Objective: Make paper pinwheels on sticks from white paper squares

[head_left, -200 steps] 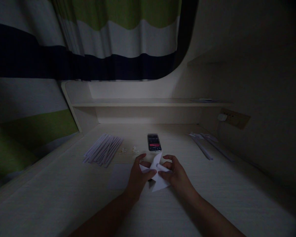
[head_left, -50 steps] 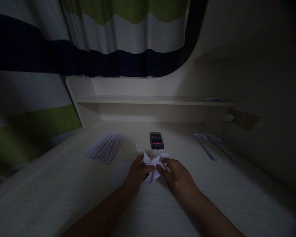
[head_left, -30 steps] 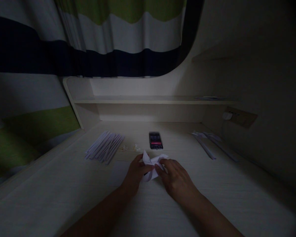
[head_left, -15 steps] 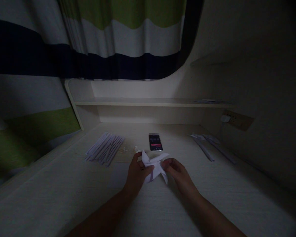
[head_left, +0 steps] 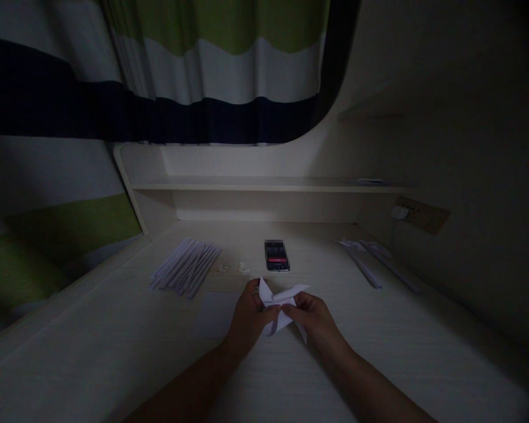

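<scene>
Since the frame 0.5 s ago, both hands have drawn closer together over the folded paper (head_left: 278, 305), and the right hand (head_left: 314, 320) has slid in from the paper's right tip toward its middle. Against the frame 6.7 s ago, the paper sits more bunched between the fingers, with less of its lower flap showing.

It is a white, pointed shape with several tips. 1 tip points up and slightly left by the left hand (head_left: 248, 316), 1 reaches right and a little away toward the phone (head_left: 276, 256), and a narrow tip hangs down toward the person below the right hand. Its long axis runs roughly from lower left to upper right. It is held just above the desk (head_left: 114, 352), in front of the phone; whether it touches the desk cannot be told in the dim light.

Both hands pinch the paper with narrow, curled fingers: the left thumb and fingers close on its left part, the right thumb and forefinger on its middle right.

A bundle of paper strips (head_left: 185, 273) lies well to the left, and 2 more strips (head_left: 370, 264) lie to the right.
</scene>
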Demonstrator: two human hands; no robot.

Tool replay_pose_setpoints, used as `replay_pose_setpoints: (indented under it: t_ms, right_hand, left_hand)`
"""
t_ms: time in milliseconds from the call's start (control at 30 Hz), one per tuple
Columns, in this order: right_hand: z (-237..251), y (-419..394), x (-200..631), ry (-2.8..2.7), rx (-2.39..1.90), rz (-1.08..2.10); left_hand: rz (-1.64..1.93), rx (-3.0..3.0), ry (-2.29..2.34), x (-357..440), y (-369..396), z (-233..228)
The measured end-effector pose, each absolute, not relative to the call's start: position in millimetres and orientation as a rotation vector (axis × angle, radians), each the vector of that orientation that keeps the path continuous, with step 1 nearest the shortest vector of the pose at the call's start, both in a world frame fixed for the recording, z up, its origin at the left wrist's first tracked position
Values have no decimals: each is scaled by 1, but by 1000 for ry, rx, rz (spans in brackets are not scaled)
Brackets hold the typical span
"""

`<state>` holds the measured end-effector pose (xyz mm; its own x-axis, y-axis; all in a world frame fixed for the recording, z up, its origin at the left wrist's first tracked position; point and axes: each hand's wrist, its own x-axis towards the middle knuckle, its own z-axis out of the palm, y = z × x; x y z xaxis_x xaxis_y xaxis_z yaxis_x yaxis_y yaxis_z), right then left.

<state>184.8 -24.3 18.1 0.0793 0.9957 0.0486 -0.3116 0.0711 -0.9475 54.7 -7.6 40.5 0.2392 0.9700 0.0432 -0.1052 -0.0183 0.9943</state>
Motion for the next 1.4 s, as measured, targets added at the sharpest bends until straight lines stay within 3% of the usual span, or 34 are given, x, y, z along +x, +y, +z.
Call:
replay_pose_setpoints:
  t_ms: [433, 900, 1067, 1267, 1400]
  right_hand:
    - [13, -24, 183, -1001, -1010, 1214]
    - [19, -25, 180, -1041, -995, 1174]
    - [23, -23, 192, -1251, -1173, 855]
    - [15, -22, 184, -2060, -1189, 335]
    - [11, -23, 163, -2300, -1228, 124]
  left_hand:
    - [953, 1153, 1017, 49, -4, 45]
    - [1050, 1067, 1038, 51, -4, 43]
    - [1226, 1027, 1077, 29, 19, 46]
    - [1398, 981, 1123, 9, 39, 52]
    - [1416, 974, 1139, 9, 39, 51]
